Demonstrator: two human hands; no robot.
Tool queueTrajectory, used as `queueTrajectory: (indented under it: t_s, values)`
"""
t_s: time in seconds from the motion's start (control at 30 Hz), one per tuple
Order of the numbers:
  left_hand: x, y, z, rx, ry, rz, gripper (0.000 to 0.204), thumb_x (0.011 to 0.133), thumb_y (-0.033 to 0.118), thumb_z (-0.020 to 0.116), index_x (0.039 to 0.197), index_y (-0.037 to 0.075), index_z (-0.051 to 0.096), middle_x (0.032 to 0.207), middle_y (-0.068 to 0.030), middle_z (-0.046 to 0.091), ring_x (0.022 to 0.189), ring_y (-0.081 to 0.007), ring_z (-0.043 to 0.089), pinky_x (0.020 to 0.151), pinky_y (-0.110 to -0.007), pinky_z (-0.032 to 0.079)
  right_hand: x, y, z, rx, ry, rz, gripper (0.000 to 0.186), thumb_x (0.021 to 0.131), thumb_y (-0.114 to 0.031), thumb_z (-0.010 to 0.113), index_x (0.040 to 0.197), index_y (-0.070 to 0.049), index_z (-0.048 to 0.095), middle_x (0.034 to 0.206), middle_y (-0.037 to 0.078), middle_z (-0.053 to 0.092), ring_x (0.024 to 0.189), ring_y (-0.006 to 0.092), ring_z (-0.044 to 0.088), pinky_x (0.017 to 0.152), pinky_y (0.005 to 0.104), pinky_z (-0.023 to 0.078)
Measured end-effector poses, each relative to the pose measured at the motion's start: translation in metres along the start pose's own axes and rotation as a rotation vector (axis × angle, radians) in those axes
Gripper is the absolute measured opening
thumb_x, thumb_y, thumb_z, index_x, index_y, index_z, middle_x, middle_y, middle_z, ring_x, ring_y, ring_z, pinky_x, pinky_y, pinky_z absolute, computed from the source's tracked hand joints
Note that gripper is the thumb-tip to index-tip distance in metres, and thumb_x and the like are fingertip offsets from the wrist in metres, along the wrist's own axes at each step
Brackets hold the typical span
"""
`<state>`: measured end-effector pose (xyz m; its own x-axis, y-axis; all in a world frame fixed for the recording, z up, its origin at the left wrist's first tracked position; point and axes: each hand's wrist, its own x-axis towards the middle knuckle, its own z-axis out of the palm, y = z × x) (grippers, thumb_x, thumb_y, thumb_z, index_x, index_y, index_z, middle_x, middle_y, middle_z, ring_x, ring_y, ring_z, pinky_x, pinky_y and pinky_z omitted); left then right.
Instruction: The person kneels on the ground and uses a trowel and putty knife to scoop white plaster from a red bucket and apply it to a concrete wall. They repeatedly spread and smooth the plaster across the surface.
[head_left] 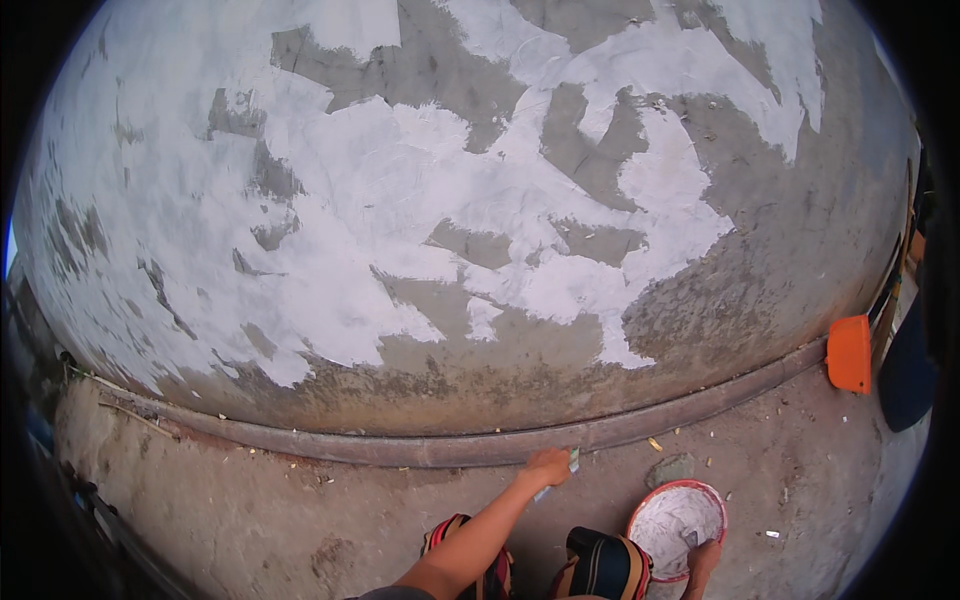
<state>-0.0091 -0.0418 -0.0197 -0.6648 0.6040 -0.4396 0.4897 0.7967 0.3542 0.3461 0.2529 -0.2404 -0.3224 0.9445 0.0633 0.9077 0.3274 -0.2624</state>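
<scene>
My left hand (549,467) is closed around a flat scraper, its thin pale blue and greenish edges showing on either side of the fingers. It is held above the ground in front of the wall's foot. At the lower right, a red-rimmed bowl (672,516) holds whitish putty (680,512). My right hand (705,556) is at the bowl's right rim, closed on what looks like a putty knife (690,538); its greyish blade dips into the putty and its handle is hidden. The wall (480,370) ahead carries broad, uneven white patches over bare grey.
A raised ledge (420,450) curves along the wall's foot. Beside the bowl lies a stone (669,470). An orange container (848,354) stands by the wall at right, next to a dark blue object (908,370). Small crumbs and a thin stick (137,418) lie about. My patterned-clad knees (605,562) are close to the bowl.
</scene>
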Motion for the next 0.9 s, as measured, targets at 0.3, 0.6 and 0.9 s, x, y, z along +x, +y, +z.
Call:
queueTrajectory:
  t_s: [0.3,0.6,0.9]
  values:
    - [0.007,0.009,-0.001,0.053,-0.024,0.028,0.039,0.088,0.014,0.048,0.124,0.006,0.056,0.115,-0.0181,0.064,0.109,-0.0354,0.061,0.089,-0.046,0.049,0.024,0.015,0.048,0.123,-0.043,-0.107,0.011,0.069,-0.004,0.06,0.066,0.007,0.06,0.066,0.026,0.062,0.058,0.039,0.064,0.054,0.0469,0.051]
    - [0.006,0.004,0.006,0.005,-0.009,0.057,0.04,0.086,0.012,0.047,0.125,0.004,0.054,0.114,-0.0207,0.063,0.108,-0.0371,0.06,0.089,-0.048,0.048,0.028,0.051,0.092,-0.101,-0.095,-0.546,0.043,0.089,-0.042,0.055,0.065,-0.008,0.063,0.066,0.013,0.064,0.062,0.0278,0.06,0.067,0.0452,0.046]
    - [0.012,0.003,0.007,-0.01,-0.032,0.064,0.041,0.086,0.01,0.046,0.125,0.004,0.054,0.118,-0.0206,0.062,0.111,-0.0368,0.059,0.091,-0.047,0.047,-0.017,-0.015,0.014,0.036,-0.047,-0.306,0.056,0.093,-0.049,0.046,0.064,-0.004,0.062,0.065,0.017,0.064,0.06,0.0321,0.059,0.055,0.0466,0.045]
